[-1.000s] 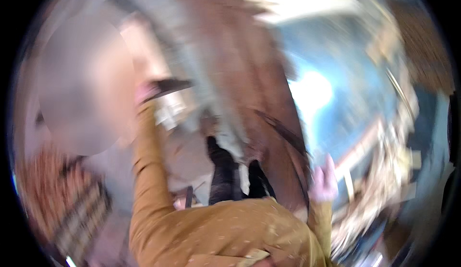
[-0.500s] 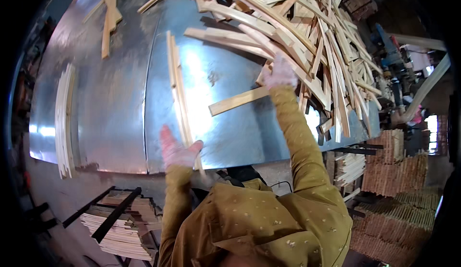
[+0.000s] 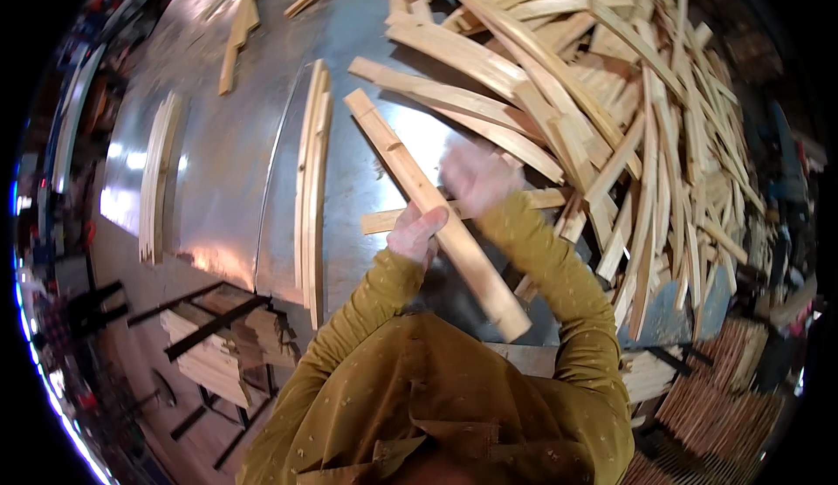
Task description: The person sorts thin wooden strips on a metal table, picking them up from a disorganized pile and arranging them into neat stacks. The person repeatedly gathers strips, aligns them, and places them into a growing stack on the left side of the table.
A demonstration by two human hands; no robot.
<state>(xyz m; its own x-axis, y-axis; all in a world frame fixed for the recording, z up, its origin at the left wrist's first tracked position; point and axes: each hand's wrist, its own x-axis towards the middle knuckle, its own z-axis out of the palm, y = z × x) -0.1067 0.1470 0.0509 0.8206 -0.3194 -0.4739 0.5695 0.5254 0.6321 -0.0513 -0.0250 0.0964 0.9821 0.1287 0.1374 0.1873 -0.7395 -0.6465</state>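
Observation:
A pale wooden slat (image 3: 408,169) slants across the near middle of the metal table, with my left hand (image 3: 414,233) closed around it, thumb on top. Its lower end reaches past the table's front edge. Smeared by motion, my right hand (image 3: 478,176) hovers just right of the slat; its fingers cannot be made out. A shorter wooden piece (image 3: 381,222) lies crosswise beneath the held slat. Left of my hands, a pair of long slats (image 3: 312,188) rests side by side on the table.
A big tangled heap of wooden strips (image 3: 602,92) covers the table's right side. On the left lie a small bundle of slats (image 3: 158,179) and a few crossed strips (image 3: 237,31). Racks with stacked wood (image 3: 209,358) stand below the metal table's (image 3: 227,162) front edge.
My left hand has moved right from the paired slats and now grips a slat. My right hand has come back left from the heap. The whole view has shifted.

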